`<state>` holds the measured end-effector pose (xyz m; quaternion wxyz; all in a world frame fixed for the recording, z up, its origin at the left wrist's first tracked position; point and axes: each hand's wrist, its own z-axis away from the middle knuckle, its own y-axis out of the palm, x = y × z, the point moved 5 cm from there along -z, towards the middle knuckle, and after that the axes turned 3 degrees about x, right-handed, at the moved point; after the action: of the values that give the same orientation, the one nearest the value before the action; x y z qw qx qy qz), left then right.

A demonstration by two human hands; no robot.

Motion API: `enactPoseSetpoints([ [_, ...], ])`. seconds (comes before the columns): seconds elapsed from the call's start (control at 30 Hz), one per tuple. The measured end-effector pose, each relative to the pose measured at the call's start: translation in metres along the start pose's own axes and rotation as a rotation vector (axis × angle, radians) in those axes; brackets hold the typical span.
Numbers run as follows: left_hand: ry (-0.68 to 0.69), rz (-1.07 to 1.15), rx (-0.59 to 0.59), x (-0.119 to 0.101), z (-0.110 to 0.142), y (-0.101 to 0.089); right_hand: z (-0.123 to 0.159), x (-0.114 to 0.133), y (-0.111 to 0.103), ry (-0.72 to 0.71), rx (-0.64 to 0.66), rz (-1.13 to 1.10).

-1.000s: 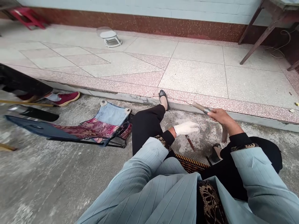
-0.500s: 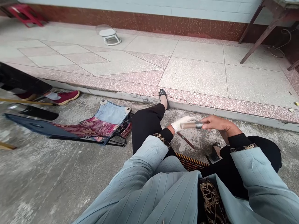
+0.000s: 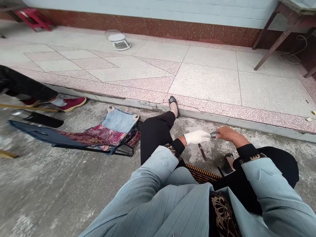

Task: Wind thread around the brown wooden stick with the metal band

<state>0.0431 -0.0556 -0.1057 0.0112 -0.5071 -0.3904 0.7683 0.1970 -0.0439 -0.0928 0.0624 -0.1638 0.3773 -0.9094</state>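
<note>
Ridged grey piece (image 3: 213,134) sits between the knees — bare right hand (image 3: 227,133) pinching it, gloved left hand (image 3: 197,136) at its other side, grip hidden, can't tell — probably paired up for steadiness.

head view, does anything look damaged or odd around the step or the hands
The step looks damaged: a thin, dark, jagged crack marks its pink edge, right of the black shoe. Slightly odd too: only the left hand is gloved, while the right hand is bare.
</note>
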Motion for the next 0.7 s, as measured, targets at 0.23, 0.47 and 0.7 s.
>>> enactPoseSetpoints([
  [0.23,0.018,0.031,-0.037,0.019,-0.006,-0.008,0.030,0.018,-0.005,-0.444,0.241,-0.399],
  [0.47,-0.027,0.119,0.018,0.021,-0.011,0.011,0.023,-0.012,-0.029,-0.295,-0.117,-0.746],
  [0.7,0.015,0.051,0.141,0.006,-0.009,0.022,0.006,-0.037,-0.029,-0.008,-0.315,-0.688],
])
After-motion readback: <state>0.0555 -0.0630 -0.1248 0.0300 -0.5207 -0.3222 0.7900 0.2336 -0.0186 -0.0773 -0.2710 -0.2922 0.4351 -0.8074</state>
